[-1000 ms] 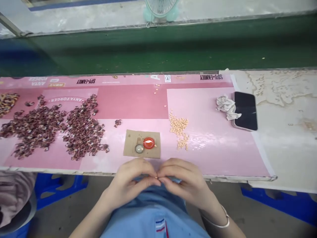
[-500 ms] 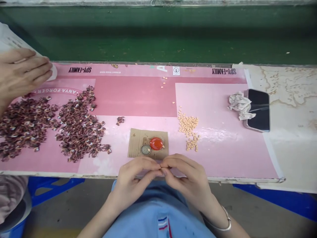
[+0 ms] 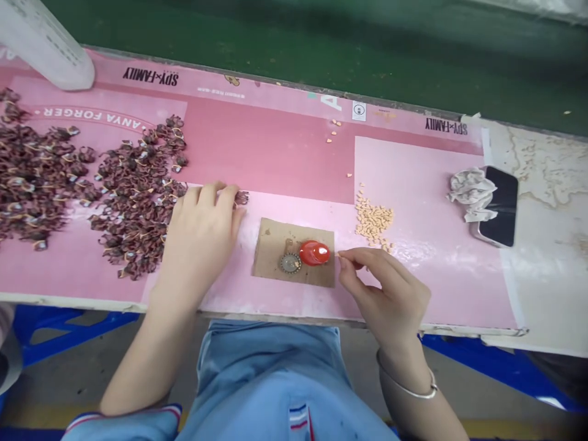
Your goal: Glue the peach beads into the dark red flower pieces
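Note:
My left hand (image 3: 202, 229) lies over the table with its fingers bent and its thumb apart from them. Its fingertips are at a small dark-red, shrivelled-looking piece (image 3: 242, 197), partly hidden behind them. Between the thumb and fingertips of my right hand (image 3: 386, 288) is a tiny tan piece (image 3: 337, 254), just right of a glossy red blob (image 3: 315, 252). That blob sits on a piece of brown cardboard (image 3: 266, 269), beside a round metal cap with a ridged edge (image 3: 291, 263). Small tan pieces (image 3: 374, 220) lie in a pile beyond my right hand.
Two heaps of dark-red pieces (image 3: 138, 202) with pale bits cover the table's left side. A white bottle-like container (image 3: 59, 55) leans in at the far left. To the right, crumpled tissue (image 3: 471, 190) rests against a phone (image 3: 498, 211). Pink printed sheeting (image 3: 266, 147) covers the tabletop.
My hands have come apart: the left has moved left to the lone dark piece, the right to beside the red blob. Another person's hand at the left has gone. The view has tilted.

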### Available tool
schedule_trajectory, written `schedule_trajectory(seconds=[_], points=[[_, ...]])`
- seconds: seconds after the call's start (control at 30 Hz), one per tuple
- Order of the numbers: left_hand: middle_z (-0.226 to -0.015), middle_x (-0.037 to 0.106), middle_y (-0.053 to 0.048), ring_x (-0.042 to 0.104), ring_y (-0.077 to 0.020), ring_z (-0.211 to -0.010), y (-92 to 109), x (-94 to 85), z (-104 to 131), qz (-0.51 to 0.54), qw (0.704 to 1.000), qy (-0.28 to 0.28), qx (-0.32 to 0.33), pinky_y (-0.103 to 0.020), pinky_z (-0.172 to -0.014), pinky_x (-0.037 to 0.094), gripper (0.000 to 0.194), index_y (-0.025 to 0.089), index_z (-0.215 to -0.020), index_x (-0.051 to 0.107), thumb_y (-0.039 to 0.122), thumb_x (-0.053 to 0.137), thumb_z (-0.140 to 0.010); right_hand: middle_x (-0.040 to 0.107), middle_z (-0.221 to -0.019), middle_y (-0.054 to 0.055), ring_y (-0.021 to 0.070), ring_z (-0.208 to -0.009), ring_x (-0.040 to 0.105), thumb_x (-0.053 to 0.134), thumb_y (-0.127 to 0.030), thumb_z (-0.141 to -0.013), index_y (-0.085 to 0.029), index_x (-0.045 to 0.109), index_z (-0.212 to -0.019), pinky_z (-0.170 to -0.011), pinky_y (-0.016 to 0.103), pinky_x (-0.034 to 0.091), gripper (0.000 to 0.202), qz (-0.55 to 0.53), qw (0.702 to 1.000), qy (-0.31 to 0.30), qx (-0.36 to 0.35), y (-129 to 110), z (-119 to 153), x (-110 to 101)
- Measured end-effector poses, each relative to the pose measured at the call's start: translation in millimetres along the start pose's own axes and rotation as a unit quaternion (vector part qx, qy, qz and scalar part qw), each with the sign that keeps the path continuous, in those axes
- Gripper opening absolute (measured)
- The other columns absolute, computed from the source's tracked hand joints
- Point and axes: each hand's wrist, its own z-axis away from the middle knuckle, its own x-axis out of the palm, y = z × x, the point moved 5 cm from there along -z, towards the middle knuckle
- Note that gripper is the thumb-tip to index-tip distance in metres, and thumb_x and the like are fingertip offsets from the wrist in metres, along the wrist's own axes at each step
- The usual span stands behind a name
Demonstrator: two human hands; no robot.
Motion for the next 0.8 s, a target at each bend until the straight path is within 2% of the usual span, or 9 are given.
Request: schedule_trajectory(seconds=[0.1,0.27,0.37,0.43,0.53,0.67,0.73,0.8], points=[[-0.109,0.074,-0.017,0.067,-0.0365,-0.100,-1.8,7.0,-6.7,0.001,1.000,-0.009,-0.023,-0.046,-0.086,0.051,0.026,0.013,-0.113,0.073,0.025,0.051,-0.104,0.077,-0.081,0.001,0.0130,-0.071,0.074,0.065,-0.008,-0.096,-0.022,0.066,-0.092,-0.069,0.023,0.062,0.015,0.008,1.000,-0.011,-0.013,-1.7,-0.6,4.2],[-0.098,0.075,-0.008,0.068,-0.0293,-0.097,0.2,3.7,-3.5,0.124,0.990,0.062,-0.011,-0.038,-0.087,0.051,0.012,0.019,-0.100,0.072,0.018,0.060,-0.099,0.076,-0.078,0.002,0.0122,-0.067,0.071,0.066,-0.008,-0.096,-0.020,0.066,-0.093,-0.066,0.022,0.060,0.012,0.025,0.999,-0.017,-0.036,-3.8,-0.3,7.4],[-0.098,0.074,-0.004,0.069,-0.0230,-0.093,0.2,-5.4,0.9,0.230,0.968,0.097,0.012,-0.032,-0.082,0.052,0.013,0.020,-0.098,0.071,0.011,0.063,-0.096,0.075,-0.078,0.001,0.0119,-0.066,0.070,0.066,-0.008,-0.096,-0.020,0.065,-0.093,-0.064,0.022,0.058,0.013,0.039,0.998,-0.015,-0.051,-5.3,-0.1,7.1],[-0.098,0.073,-0.003,0.069,-0.0193,-0.094,1.6,-12.3,6.4,0.319,0.941,0.106,0.034,-0.028,-0.083,0.053,0.014,0.020,-0.101,0.072,0.008,0.067,-0.095,0.075,-0.077,0.001,0.0118,-0.065,0.070,0.066,-0.008,-0.096,-0.021,0.064,-0.094,-0.064,0.022,0.058,0.013,0.047,0.997,-0.014,-0.056,-6.2,-0.5,6.1],[-0.099,0.069,-0.001,0.067,-0.0143,-0.095,4.8,-20.1,20.8,0.449,0.887,0.100,0.044,-0.022,-0.087,0.054,0.020,0.023,-0.108,0.076,0.009,0.072,-0.094,0.075,-0.076,0.001,0.0124,-0.065,0.069,0.066,-0.008,-0.096,-0.020,0.063,-0.095,-0.063,0.023,0.058,0.013,0.057,0.996,-0.019,-0.060,-6.8,-2.1,5.1],[-0.104,0.070,0.000,0.068,-0.0093,-0.097,17.0,-19.4,47.0,0.599,0.800,0.039,-0.002,-0.013,-0.086,0.055,0.032,0.032,-0.120,0.078,0.010,0.068,-0.098,0.075,-0.076,0.002,0.0127,-0.065,0.069,0.069,-0.005,-0.094,-0.020,0.064,-0.095,-0.063,0.024,0.059,0.016,0.044,0.997,-0.020,-0.064,-9.6,-4.8,2.2],[-0.103,0.073,0.001,0.070,-0.0082,-0.093,27.0,-13.5,59.5,0.687,0.724,-0.004,-0.056,-0.011,-0.081,0.057,0.032,0.035,-0.123,0.077,0.013,0.067,-0.101,0.075,-0.078,0.002,0.0124,-0.067,0.069,0.070,-0.002,-0.091,-0.020,0.065,-0.095,-0.064,0.024,0.059,0.019,0.006,0.999,-0.003,-0.052,-14.2,-5.7,-2.6],[-0.098,0.074,0.001,0.072,-0.0080,-0.088,39.0,-5.1,68.7,0.785,0.607,-0.048,-0.114,-0.011,-0.078,0.059,0.025,0.035,-0.119,0.077,0.019,0.070,-0.100,0.074,-0.078,0.001,0.0119,-0.068,0.069,0.071,0.000,-0.090,-0.019,0.066,-0.096,-0.064,0.025,0.059,0.021,-0.056,0.998,0.010,-0.039,-21.9,-6.2,-7.6]])
